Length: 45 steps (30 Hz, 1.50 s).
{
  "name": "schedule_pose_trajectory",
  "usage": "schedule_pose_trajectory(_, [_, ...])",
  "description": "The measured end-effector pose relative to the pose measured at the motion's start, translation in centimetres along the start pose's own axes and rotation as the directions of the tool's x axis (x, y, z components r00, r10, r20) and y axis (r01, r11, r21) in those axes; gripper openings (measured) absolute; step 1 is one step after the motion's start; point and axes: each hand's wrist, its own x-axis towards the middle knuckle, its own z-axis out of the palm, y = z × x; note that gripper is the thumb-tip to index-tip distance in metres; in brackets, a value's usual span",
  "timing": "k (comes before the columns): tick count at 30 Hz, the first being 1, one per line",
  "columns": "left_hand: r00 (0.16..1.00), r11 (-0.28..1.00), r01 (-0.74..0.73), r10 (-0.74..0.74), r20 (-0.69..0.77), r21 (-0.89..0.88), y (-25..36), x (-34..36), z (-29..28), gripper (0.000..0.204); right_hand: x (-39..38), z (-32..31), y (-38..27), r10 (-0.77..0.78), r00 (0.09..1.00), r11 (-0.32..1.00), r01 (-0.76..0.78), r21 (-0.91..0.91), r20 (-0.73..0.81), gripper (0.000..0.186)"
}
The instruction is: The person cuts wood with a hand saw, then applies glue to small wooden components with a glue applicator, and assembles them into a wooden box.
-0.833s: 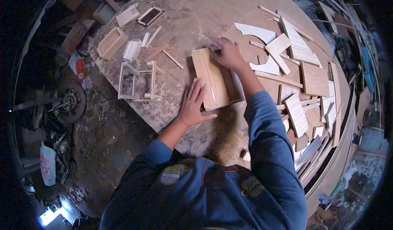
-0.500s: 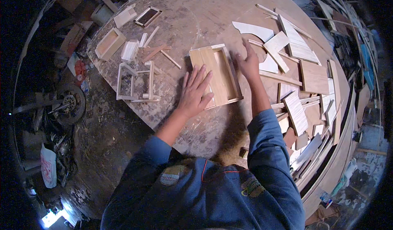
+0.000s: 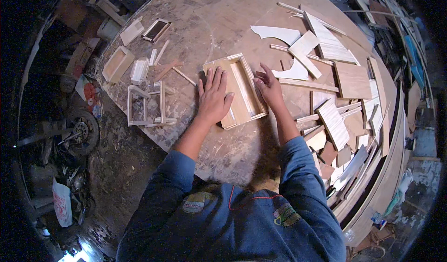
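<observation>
Head view, and the right hand point(image 3: 271, 89) is what's just changed: it was over the far end of the wooden box point(image 3: 250, 94), swung out to the right, and now it's back just beside the box's right long wall. Left hand point(image 3: 213, 95) has gone from the left edge to lying flat on top of the pale panel point(image 3: 238, 106). So, my read: the left is steadying the box while the right is free to work that side.

Fingers: left ones are straight, slightly apart, palm down. Right ones are loosely bent with gaps between, nothing visible in them; can't tell if a fingertip touches the wall.

Box sits mid-frame on the worktable point(image 3: 223, 24), open side up, panel over its left part, open strip on the right. Long axis runs steeply from upper left to lower right, so the far end leans left. Little stick frame point(image 3: 162, 101) is off to the left, curved white board point(image 3: 279, 33) up and right.
</observation>
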Motion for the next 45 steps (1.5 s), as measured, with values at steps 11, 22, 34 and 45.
schedule_pose_trajectory(11, [1.000,1.000,-0.001,0.001,0.028,-0.008,0.2,0.0,-0.2,0.070,0.1,0.0,2.0,-0.047,0.998,0.999,0.048,0.016,-0.039,0.058])
schedule_pose_trajectory(22, [0.904,0.507,0.163,-0.421,-0.078,-0.846,-0.6,-1.4,2.4,0.077,-2.1,-0.5,-1.3,0.273,0.953,0.865,-0.302,0.400,0.129,0.049])
schedule_pose_trajectory(34, [0.839,-0.102,0.259,-0.469,0.277,-0.960,1.6,-1.0,1.3,0.068,-3.4,-0.4,-1.7,0.297,0.938,0.869,-0.342,0.358,0.176,0.053])
schedule_pose_trajectory(45, [0.814,-0.059,0.285,-0.512,0.274,-0.957,1.5,-1.1,1.4,0.068,-3.0,-0.1,0.5,0.225,0.953,0.869,-0.290,0.401,0.201,0.060])
